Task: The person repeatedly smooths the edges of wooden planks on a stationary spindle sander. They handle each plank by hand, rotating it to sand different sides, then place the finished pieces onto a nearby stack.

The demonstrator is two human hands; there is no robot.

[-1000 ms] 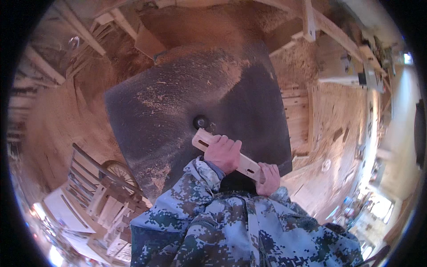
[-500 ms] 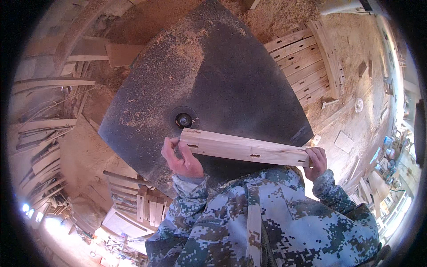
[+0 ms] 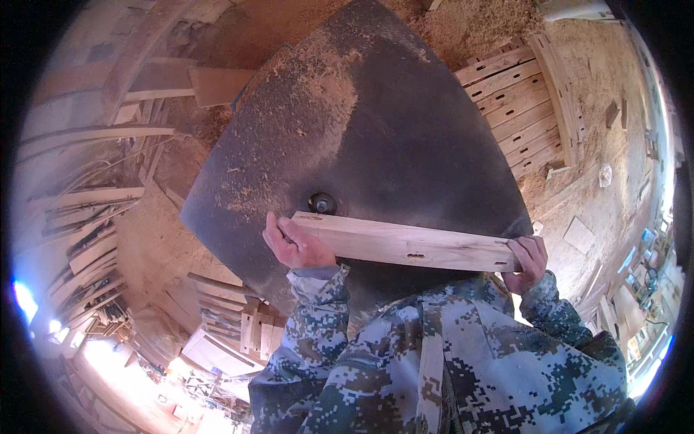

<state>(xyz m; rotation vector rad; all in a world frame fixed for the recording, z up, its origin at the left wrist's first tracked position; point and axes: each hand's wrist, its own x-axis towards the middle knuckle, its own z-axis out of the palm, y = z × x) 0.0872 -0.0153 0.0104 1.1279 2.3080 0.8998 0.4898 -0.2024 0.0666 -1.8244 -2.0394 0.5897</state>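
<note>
A pale wooden rail (image 3: 405, 241) with small oblong slots lies crosswise over the near part of a dark machine table (image 3: 434, 166). My left hand (image 3: 300, 246) is closed on the rail's left end, with its fingers around the near corner. At the opposite end, my right hand (image 3: 530, 262) grips the rail with its thumb and fingers. Just beyond the left end, a round metal spindle (image 3: 322, 204) stands in a hole in the table. The rail's far edge is close to it; whether they touch I cannot tell.
Sawdust (image 3: 289, 116) covers the table's left and far part. Several slotted rails (image 3: 520, 108) are stacked at the far right. Curved wooden pieces (image 3: 94, 137) lie on the left, and more timber (image 3: 224, 311) stands at the near left.
The rail has slid left relative to the spindle. My left hand, whose fingers were spread at the rail's end, has closed on it. The whole view has shifted slightly.
</note>
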